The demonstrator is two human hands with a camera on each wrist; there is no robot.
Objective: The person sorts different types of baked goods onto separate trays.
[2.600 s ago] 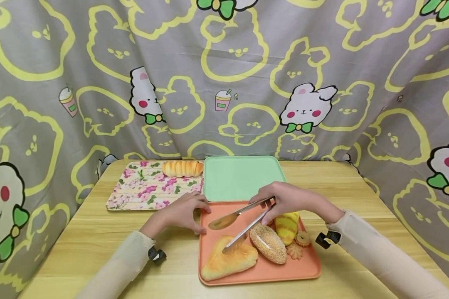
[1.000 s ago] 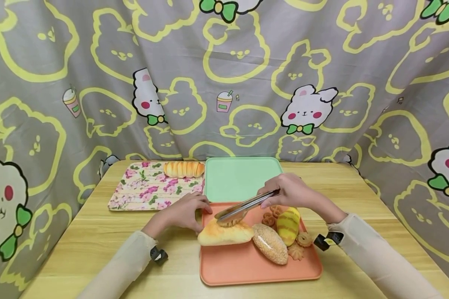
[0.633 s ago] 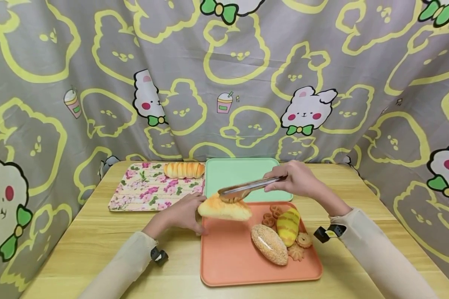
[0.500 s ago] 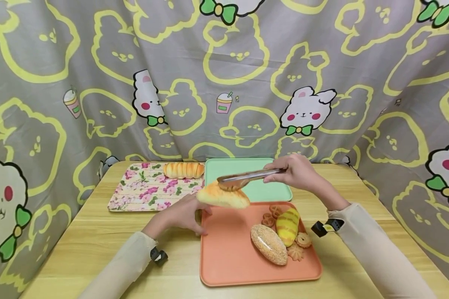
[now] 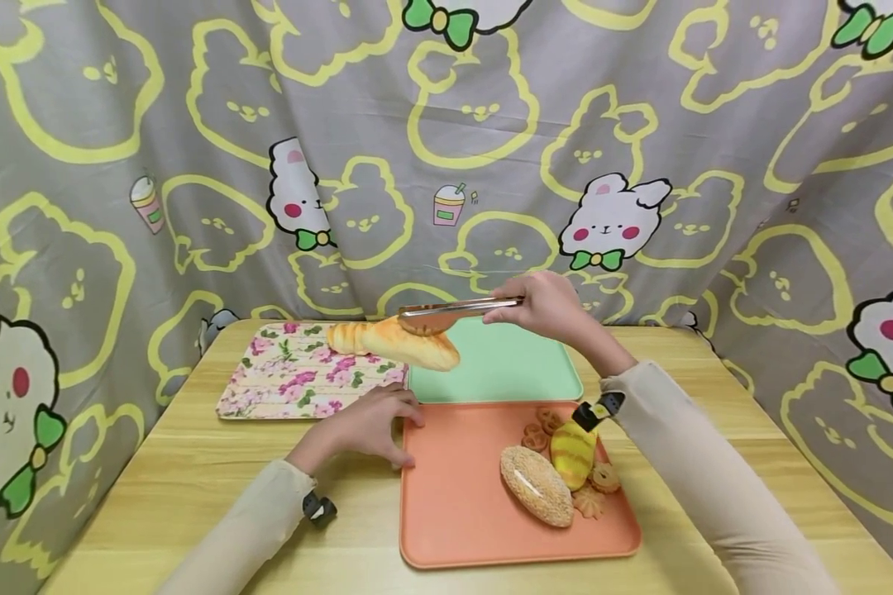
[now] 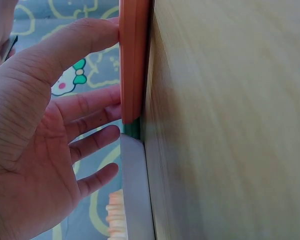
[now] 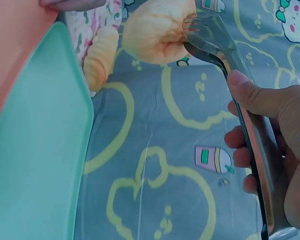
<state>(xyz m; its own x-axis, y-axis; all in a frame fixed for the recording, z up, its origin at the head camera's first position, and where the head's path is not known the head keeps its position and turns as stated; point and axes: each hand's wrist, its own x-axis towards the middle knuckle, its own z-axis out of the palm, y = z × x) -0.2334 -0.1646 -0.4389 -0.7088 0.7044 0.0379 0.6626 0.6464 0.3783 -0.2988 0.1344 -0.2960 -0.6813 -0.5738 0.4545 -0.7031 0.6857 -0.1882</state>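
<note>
My right hand (image 5: 546,306) grips metal tongs (image 5: 461,308), with the fingers wrapped round the arms in the right wrist view. Between the tongs' forked ends hangs a golden, pointed bread (image 5: 424,347), held in the air over the seam of the floral tray (image 5: 268,388) and the green tray (image 5: 513,368). It partly hides a ridged roll (image 5: 346,337) lying on the floral tray. My left hand (image 5: 368,426) touches the left edge of the orange tray (image 5: 454,496); in the left wrist view its thumb and some fingertips meet the rim, the fingers fairly straight.
On the orange tray's right side lie a sesame bread (image 5: 537,486), a yellow striped bread (image 5: 571,454), small pretzel cookies (image 5: 534,438), a flower-shaped cookie (image 5: 589,502) and a round cookie (image 5: 605,477). A patterned curtain (image 5: 484,124) stands behind the wooden table (image 5: 149,496).
The tongs closed on the pointed bread and lifted it off the orange tray. My right hand then carried it up, away and leftward. My left hand stays at the tray's edge.
</note>
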